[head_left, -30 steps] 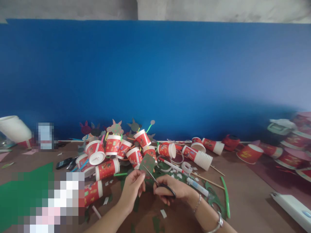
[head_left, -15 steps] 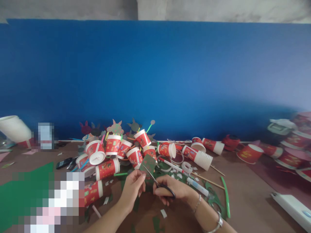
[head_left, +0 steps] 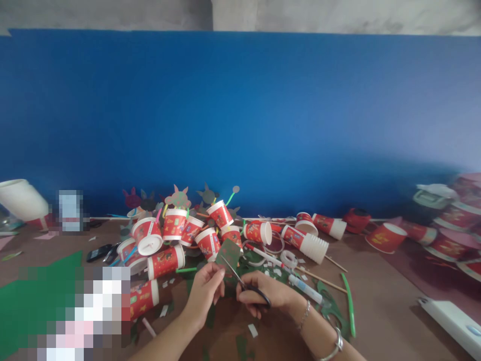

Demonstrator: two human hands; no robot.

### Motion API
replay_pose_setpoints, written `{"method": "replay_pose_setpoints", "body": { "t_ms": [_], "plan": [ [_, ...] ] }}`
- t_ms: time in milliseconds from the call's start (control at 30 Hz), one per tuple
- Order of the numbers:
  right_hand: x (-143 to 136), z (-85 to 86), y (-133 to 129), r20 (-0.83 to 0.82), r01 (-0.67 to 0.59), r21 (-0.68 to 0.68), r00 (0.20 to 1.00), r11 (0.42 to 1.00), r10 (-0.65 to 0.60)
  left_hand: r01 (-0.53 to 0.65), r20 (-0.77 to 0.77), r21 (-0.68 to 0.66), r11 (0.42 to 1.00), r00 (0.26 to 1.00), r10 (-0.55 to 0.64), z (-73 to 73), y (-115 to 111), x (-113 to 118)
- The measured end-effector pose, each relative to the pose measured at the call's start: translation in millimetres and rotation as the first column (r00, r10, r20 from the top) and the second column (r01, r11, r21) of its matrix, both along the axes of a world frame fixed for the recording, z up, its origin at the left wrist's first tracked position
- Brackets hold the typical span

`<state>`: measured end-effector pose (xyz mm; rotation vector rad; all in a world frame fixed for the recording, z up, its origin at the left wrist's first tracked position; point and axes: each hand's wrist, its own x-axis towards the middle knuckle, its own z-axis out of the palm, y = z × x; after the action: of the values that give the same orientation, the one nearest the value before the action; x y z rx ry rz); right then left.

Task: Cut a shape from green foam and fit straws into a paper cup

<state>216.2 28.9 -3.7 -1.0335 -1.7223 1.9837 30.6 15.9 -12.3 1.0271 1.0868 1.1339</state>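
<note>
Between thumb and fingers, my left hand [head_left: 207, 288] pinches the lower edge of a small dark green piece of paper [head_left: 229, 253]. My right hand [head_left: 263, 293] is closed round the black handles of a pair of scissors [head_left: 233, 271]. The blades point up and left and lie against the paper; whether they are parted I cannot make out. Just behind the paper lie red printed paper cups [head_left: 208, 244], some with cut-paper animal heads [head_left: 178, 198] on them. Green paper scraps [head_left: 276, 268] and white bits are scattered beside my right hand.
To the right are a glue tube [head_left: 306, 290], a roll of tape [head_left: 289, 259], a stack of nested cups [head_left: 305, 244], a green pipe cleaner [head_left: 348, 306] and a white device [head_left: 451, 323]. A green sheet [head_left: 41, 281] lies left, partly behind a blurred patch. A blue wall panel [head_left: 240, 115] stands behind.
</note>
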Motion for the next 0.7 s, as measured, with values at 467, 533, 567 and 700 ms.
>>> {"method": "replay_pose_setpoints", "body": {
  "t_ms": [467,533,567,700],
  "plan": [
    [0.7,-0.9,-0.2,-0.015,-0.008,-0.012,1.000,1.000,0.008,0.014,0.007,-0.008,1.000,1.000,-0.014,-1.5,0.0,-0.2],
    [0.7,-1.6,0.3,-0.009,-0.008,-0.008,1.000,1.000,0.007,0.011,0.007,-0.010,1.000,1.000,-0.011,-1.7,0.0,-0.1],
    [0.6,-2.0,0.4,-0.008,-0.006,-0.007,1.000,1.000,0.006,0.011,0.008,-0.009,1.000,1.000,-0.011,-1.8,0.0,-0.1],
    [0.0,-2.6,0.6,-0.008,-0.004,-0.013,1.000,1.000,0.004,0.013,0.007,0.000,1.000,1.000,-0.013,-2.7,0.7,-0.3]
  ]
}}
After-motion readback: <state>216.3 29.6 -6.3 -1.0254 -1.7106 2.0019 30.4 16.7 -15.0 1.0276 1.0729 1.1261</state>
